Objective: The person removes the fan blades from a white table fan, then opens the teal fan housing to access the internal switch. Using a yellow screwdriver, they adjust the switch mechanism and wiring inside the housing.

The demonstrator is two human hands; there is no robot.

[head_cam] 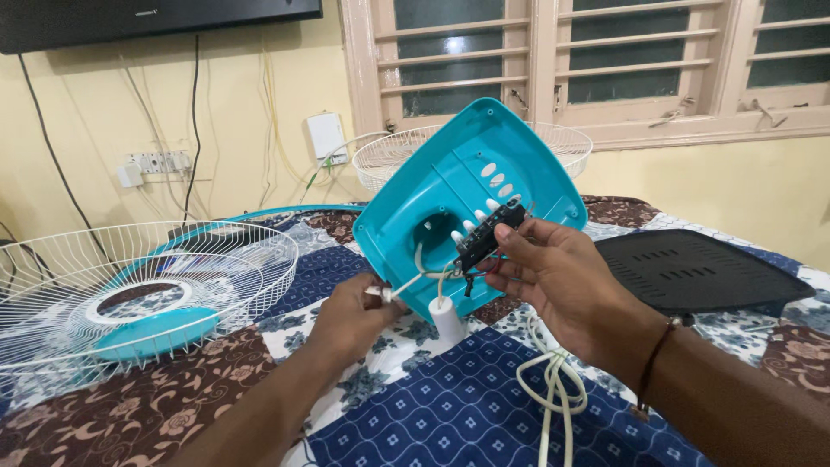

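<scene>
A teal plastic fan base cover (450, 186) stands tilted on the bed, its inner side toward me. My right hand (553, 277) grips a black switch block with white push buttons (486, 232) in front of the cover's round hole. My left hand (350, 316) pinches a white wire (406, 281) that runs up to the switch block. A small white cylinder, like a capacitor (447, 316), hangs from the wires just below the block. A white power cord (553, 380) loops down under my right wrist.
A white wire fan guard with a teal centre disc (143, 294) lies at the left. A second white guard (389, 156) sits behind the cover. A black plastic panel (692, 268) rests at the right. The patterned bedspread (432, 406) covers the surface; a wall and a window stand behind.
</scene>
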